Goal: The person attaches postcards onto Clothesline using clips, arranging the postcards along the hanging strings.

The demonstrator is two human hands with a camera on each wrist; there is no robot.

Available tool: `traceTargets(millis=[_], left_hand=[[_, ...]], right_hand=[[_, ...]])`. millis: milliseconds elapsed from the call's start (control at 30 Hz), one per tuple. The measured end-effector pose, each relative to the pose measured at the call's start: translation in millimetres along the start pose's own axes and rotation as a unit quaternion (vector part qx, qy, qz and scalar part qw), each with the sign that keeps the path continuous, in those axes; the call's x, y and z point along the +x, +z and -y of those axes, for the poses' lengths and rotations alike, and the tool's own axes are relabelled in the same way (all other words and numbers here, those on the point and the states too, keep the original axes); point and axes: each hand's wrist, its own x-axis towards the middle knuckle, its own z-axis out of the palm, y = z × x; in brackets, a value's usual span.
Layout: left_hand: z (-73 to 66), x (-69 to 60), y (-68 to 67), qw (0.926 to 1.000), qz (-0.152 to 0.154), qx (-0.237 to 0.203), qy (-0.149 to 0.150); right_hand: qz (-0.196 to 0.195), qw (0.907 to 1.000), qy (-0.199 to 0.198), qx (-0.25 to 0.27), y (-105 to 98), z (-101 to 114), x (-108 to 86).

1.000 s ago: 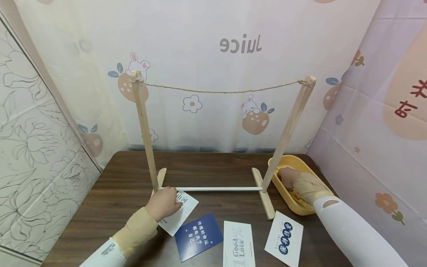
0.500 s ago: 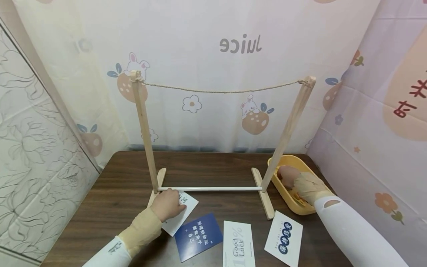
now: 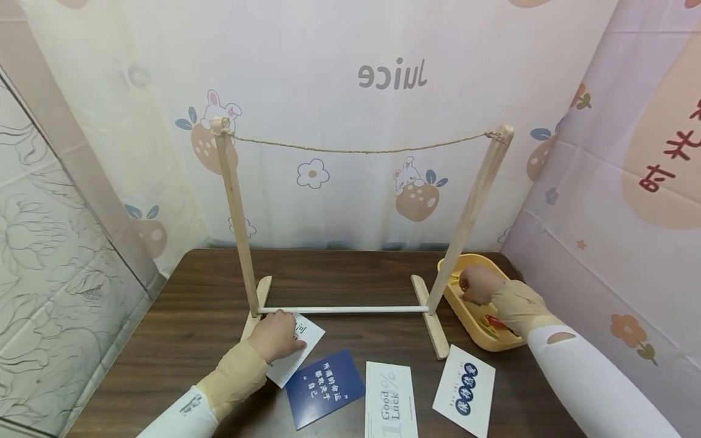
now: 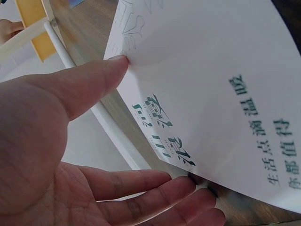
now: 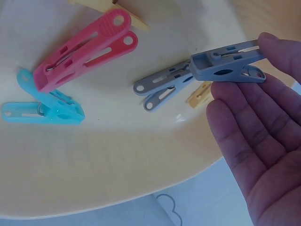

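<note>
My left hand (image 3: 276, 337) rests over a white card (image 3: 292, 362) with dark printed characters, by the foot of the stand. In the left wrist view the thumb (image 4: 117, 63) touches one edge of the card, and the extended fingers (image 4: 155, 188) lie near another edge. Inside the yellow tray (image 3: 462, 316) is my right hand (image 3: 482, 286). The right wrist view shows it pinching a grey clothespin (image 5: 225, 63) between thumb and fingers. Beside that lie another grey clothespin (image 5: 162, 84), a pink one (image 5: 84, 49), a turquoise one (image 5: 47, 106) and yellow ones, partly seen.
A wooden stand with two posts (image 3: 238, 219), a white bottom rod (image 3: 345, 309) and a slack string (image 3: 364, 151) stands on the brown table (image 3: 181, 340). A blue card (image 3: 325, 389), a Good Luck card (image 3: 390, 398) and another white card (image 3: 465, 389) lie in front.
My right hand has risen slightly in the tray, uncovering a red clothespin there. The left hand has shifted a little to the right over the card, which keeps its place.
</note>
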Motion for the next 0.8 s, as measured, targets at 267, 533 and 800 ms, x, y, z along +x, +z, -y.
traceTargets(millis=[267, 533, 800], left_hand=[[13.1, 12.2, 23.7, 0.9998, -0.005, 0.007, 0.015], [19.4, 21.1, 32.9, 0.9993, 0.016, -0.022, 0.025], [37.2, 40.0, 60.8, 0.995, 0.017, -0.091, 0.038]], right_hand=[[-0.025, 0.9989, 0.007, 0.039, -3.5, -6.8, -5.6], [-0.028, 0.997, 0.016, 0.07, -9.3, -7.2, -13.1], [-0.048, 0.9952, 0.017, 0.083, -17.6, -5.2, -22.0]])
